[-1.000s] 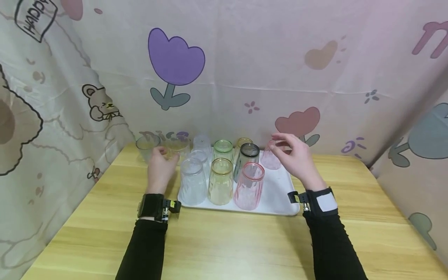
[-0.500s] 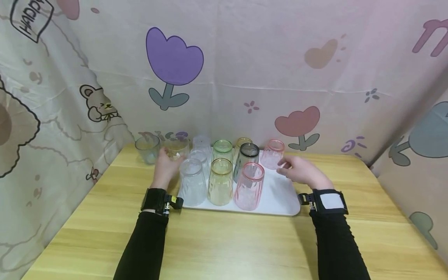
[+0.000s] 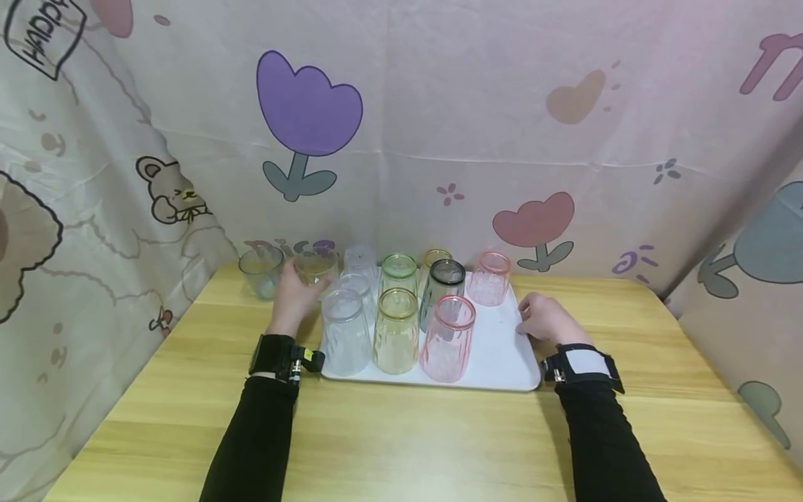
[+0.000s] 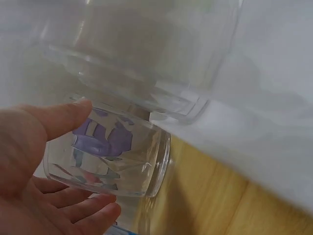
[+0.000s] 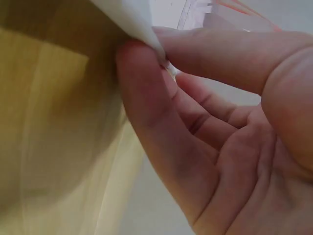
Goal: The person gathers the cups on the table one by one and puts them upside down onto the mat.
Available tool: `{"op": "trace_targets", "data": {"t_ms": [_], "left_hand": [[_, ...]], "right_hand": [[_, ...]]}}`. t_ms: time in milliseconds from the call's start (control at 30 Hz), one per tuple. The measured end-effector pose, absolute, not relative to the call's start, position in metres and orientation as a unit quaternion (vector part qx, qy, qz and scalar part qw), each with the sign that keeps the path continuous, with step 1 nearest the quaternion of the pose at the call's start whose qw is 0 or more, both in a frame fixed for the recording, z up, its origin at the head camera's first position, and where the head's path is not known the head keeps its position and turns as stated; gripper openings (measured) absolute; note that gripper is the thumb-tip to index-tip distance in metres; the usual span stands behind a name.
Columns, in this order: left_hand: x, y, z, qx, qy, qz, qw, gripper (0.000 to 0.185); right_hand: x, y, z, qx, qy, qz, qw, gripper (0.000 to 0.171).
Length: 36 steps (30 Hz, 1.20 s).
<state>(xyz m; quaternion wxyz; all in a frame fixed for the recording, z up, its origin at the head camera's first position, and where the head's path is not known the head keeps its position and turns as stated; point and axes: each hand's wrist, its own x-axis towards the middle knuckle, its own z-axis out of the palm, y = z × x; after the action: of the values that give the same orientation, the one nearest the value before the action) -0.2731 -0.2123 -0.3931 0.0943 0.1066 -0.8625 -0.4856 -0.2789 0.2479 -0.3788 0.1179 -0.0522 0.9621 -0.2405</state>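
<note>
My left hand is at the back left in the head view, its thumb and fingers on either side of a clear glass with a yellowish tint. In the left wrist view the thumb lies along one side of this glass and the fingers curl beneath the other. At the right edge of the white tray, my right hand pinches the rim between thumb and forefinger. The right wrist view shows the tray's edge between these two fingers. The tray bears several ribbed glasses, among them a pink one.
Left of my left hand stands a greyish glass on the wooden table. Clear, yellow, green and dark grey glasses crowd the tray's left and middle. A patterned curtain hangs close behind.
My right hand has left the pink glass at the tray's back right, come down and taken hold of the tray's right edge. My left hand has shifted slightly right, around the yellowish glass.
</note>
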Motion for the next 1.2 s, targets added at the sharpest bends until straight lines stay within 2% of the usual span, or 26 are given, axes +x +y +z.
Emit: {"op": "trace_targets", "data": {"t_ms": [400,800,933,1200], "left_hand": [[-0.265,-0.213,-0.383,0.129,-0.832,-0.528,0.108,0.098],[-0.249,-0.206,-0.351,0.124,-0.794,-0.566,0.184,0.098],[-0.244,-0.203,-0.342,0.119,-0.75,-0.628,0.169,0.097],[-0.238,-0.187,-0.324,0.056,-0.655,-0.747,0.1,0.089]], "right_hand": [[-0.277,0.251,-0.385,-0.039,0.956,-0.263,0.125,0.046],[-0.281,0.251,-0.389,-0.039,0.953,-0.273,0.124,0.046],[-0.28,0.251,-0.389,-0.043,0.953,-0.273,0.126,0.047],[-0.28,0.252,-0.385,-0.048,0.955,-0.265,0.126,0.048]]}}
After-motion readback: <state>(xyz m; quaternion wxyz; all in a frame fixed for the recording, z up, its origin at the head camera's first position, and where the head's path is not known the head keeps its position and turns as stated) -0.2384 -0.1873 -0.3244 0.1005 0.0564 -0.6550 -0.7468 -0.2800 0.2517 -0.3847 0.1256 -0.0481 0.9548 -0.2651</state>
